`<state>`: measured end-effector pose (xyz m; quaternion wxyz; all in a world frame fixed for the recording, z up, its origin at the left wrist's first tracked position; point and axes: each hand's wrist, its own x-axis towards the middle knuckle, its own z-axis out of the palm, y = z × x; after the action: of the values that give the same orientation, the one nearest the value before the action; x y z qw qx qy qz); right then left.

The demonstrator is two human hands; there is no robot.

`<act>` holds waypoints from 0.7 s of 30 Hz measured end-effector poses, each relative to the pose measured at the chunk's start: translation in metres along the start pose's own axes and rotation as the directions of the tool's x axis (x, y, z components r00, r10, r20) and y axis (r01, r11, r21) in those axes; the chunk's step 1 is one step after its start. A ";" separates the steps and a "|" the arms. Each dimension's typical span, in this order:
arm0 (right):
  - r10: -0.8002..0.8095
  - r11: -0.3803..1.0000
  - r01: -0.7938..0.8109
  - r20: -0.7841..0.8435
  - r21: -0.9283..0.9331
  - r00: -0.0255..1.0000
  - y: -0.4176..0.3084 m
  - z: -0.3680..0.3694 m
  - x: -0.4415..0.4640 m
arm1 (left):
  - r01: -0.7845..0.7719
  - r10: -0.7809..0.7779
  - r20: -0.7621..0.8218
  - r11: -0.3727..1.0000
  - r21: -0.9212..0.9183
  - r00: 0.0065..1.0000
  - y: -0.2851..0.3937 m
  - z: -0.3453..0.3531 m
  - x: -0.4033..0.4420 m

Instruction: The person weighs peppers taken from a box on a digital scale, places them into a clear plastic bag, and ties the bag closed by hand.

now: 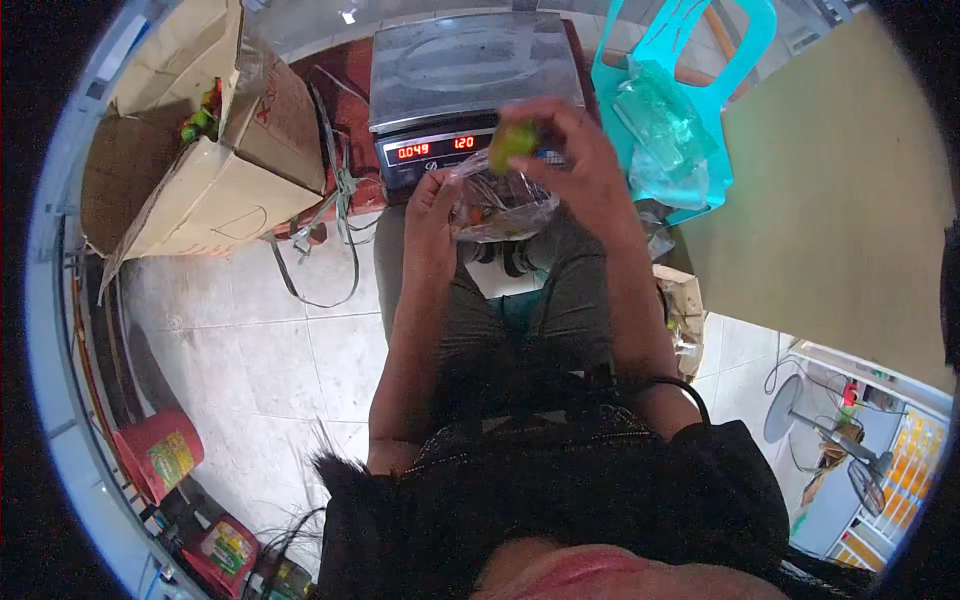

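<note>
the left hand (pixel 432 200) held the near-clear plastic bag (pixel 515 222) by its edge, its grip clamped on the film between thumb and fingers. the bag hung above the person's lap, just in front of the digital scale (pixel 470 75), with something orange-red (pixel 478 214) showing through it. the right hand (pixel 585 165) was over the bag, its grip closed round a yellow-green piece of produce (pixel 514 145); motion blur hid the exact kind and the fingertip contact.

judging by this pose, the handling called for a steady pinch high on the film, the opening spread wide, and the bag's weight kept from dragging it shut. the piece was best held by its sides with light pressure, clear of the loose film, which could easily have snagged or folded over it. keeping wrists and plastic off the weighing platter also seemed wise, since a brush there could have upset the reading.

the red display (pixel 428 149) read 0.049 and 1.20. to the left, an open cardboard box (pixel 200 205) held green and red produce (pixel 200 122); to the right, clear plastic bags (pixel 660 130) lay on a turquoise chair (pixel 745 75).
</note>
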<state>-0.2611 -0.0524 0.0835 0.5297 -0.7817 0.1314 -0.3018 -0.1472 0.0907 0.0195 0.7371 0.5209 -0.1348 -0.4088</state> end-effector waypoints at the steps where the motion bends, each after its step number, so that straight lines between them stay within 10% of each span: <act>1: -0.002 1.000 0.001 0.021 0.025 1.000 -0.004 0.003 -0.011 | -0.028 0.027 0.019 0.999 0.021 0.999 0.000 0.000 -0.001; 21: -0.010 0.903 0.133 0.291 -0.409 0.957 -0.010 0.015 -0.037 | -0.114 0.117 0.003 0.976 -0.185 0.993 0.005 -0.024 -0.001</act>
<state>-0.2820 -0.0181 0.0762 0.3488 -0.9172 0.0881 -0.1711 -0.1305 0.1083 0.0142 0.8038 0.4388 -0.1312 -0.3796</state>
